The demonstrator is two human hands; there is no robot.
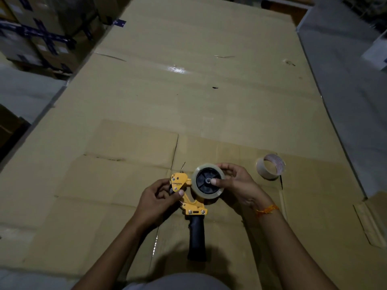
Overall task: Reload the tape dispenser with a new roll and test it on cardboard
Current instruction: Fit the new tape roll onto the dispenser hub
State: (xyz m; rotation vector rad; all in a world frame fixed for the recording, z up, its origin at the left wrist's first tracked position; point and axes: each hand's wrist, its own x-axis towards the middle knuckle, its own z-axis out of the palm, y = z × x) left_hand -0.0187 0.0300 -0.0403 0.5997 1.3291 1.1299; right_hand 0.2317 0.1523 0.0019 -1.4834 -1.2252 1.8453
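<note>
We work over flattened cardboard point(188, 97), where the tape dispenser point(189, 197) lies. Our left hand point(159, 197) pinches its yellow head steady while our right hand point(236, 185) wraps the new roll point(207, 180), thumb pressing it onto the hub, seemingly seated. A spent core point(271, 166) sits nearby.

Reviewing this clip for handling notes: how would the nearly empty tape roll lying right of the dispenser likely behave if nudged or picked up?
The spare roll looks like a thin ring with little tape left, so probably very light. It seems tilted on the cardboard, so a nudge might tip it flat or set it rolling. Its thin wall may flex if squeezed.
</note>
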